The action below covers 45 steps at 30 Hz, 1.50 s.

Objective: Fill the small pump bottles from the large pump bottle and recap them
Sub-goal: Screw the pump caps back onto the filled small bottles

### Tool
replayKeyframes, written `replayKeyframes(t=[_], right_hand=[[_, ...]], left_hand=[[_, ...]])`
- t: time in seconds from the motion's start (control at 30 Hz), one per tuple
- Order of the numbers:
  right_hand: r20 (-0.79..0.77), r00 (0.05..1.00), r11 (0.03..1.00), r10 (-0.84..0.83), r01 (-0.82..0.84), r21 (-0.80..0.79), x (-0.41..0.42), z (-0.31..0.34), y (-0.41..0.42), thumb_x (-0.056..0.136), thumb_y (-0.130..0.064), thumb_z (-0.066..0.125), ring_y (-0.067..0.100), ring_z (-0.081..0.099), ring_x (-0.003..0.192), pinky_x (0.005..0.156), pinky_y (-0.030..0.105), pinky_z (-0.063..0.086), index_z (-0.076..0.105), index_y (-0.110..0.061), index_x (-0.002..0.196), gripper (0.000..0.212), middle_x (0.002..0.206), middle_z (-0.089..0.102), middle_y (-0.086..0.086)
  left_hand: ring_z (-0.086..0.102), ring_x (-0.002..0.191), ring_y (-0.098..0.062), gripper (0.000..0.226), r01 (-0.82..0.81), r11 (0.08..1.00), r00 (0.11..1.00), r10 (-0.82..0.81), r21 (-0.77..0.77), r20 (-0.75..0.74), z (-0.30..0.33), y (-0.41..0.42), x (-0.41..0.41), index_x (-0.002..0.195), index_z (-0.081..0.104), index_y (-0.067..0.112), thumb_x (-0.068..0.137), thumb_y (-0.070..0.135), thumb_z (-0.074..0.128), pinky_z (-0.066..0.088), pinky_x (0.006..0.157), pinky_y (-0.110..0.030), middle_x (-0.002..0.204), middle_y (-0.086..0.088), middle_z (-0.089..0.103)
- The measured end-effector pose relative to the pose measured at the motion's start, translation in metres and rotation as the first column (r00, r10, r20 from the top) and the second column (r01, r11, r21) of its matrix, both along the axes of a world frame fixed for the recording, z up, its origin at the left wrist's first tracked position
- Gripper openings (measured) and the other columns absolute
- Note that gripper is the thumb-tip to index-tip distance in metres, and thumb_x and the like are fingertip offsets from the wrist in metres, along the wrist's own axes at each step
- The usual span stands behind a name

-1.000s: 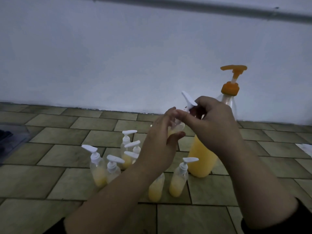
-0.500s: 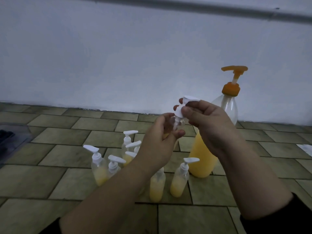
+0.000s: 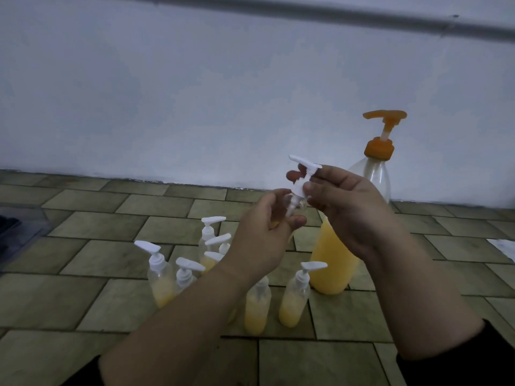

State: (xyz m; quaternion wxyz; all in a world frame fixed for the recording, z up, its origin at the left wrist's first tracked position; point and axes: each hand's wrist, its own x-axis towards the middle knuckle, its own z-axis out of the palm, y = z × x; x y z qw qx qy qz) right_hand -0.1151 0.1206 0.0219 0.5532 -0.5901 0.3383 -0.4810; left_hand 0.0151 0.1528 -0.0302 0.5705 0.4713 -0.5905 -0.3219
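My left hand (image 3: 264,235) grips a small clear bottle (image 3: 274,222), mostly hidden behind the fingers. My right hand (image 3: 345,207) pinches a white pump cap (image 3: 302,176) just above it, with the cap's white stem reaching down towards the bottle's mouth. The large pump bottle (image 3: 338,257) with an orange pump head stands on the tiled floor behind my right hand, about half full of yellow liquid. Several small capped bottles with yellow liquid (image 3: 294,296) stand in a cluster below my hands.
The floor is green-brown tile (image 3: 83,296), ending at a white wall (image 3: 195,93). A dark clear-sided container (image 3: 16,232) sits at the left edge. A white scrap (image 3: 503,246) lies at the far right.
The white pump cap has come up off the small bottle: my right hand lifted it so its stem now shows. My left hand stayed round the bottle.
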Motion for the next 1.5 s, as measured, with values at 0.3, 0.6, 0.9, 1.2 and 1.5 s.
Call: replayKeyframes(t=[0.3,0.6,0.9,1.2,1.5], right_hand=[[-0.040,0.994,0.994,-0.104,0.106,0.032,0.003,-0.001,-0.001,0.070,-0.017,0.074,0.010,0.068,0.092,0.078,0.020,0.046,0.062,-0.017,0.115,0.046,0.091,0.073,-0.002],[-0.254,0.928,0.957,-0.274,0.238,-0.164,0.001,0.000,0.000,0.069,-0.023,0.079,0.008,0.067,0.075,0.064,0.017,0.051,0.068,-0.011,0.086,0.024,0.081,0.071,0.002],[-0.356,0.902,0.955,-0.245,0.163,-0.246,-0.007,0.005,-0.002,0.072,-0.016,0.079,0.000,0.065,0.073,0.060,0.009,0.048,0.070,-0.022,0.085,0.017,0.077,0.071,-0.007],[-0.399,0.843,0.902,-0.359,0.203,-0.382,0.003,0.001,0.002,0.079,-0.019,0.074,-0.011,0.056,0.060,0.050,0.005,0.040,0.068,-0.027,0.086,0.012,0.071,0.064,-0.014],[-0.435,0.814,0.882,-0.386,0.187,-0.433,0.010,-0.010,0.001,0.078,-0.018,0.074,0.011,0.060,0.076,0.063,0.013,0.046,0.066,-0.025,0.095,0.020,0.082,0.066,-0.006]], left_hand=[[0.058,0.088,0.011,0.031,-0.021,1.000,0.999,0.020,0.008,0.040,0.000,-0.004,0.000,0.116,0.057,0.023,0.087,0.016,0.064,0.044,0.074,-0.004,0.094,0.018,0.064],[0.058,0.090,0.012,0.030,-0.014,1.000,0.999,0.013,0.021,0.036,-0.003,-0.002,-0.002,0.112,0.057,0.029,0.087,0.014,0.064,0.044,0.073,-0.003,0.095,0.018,0.064],[0.060,0.099,0.002,0.030,-0.027,0.999,0.998,0.026,0.018,0.050,-0.003,-0.002,0.000,0.110,0.057,0.030,0.086,0.015,0.065,0.047,0.084,-0.017,0.101,0.016,0.066],[0.056,0.081,0.016,0.029,-0.009,1.000,0.994,0.012,-0.029,0.107,0.001,-0.009,-0.001,0.112,0.062,0.022,0.085,0.012,0.065,0.041,0.067,0.000,0.086,0.021,0.062],[0.052,0.102,0.004,0.047,-0.071,0.997,0.951,0.066,0.003,0.303,-0.003,-0.009,0.011,0.122,0.053,0.028,0.079,0.024,0.074,0.039,0.080,-0.009,0.110,0.017,0.058]])
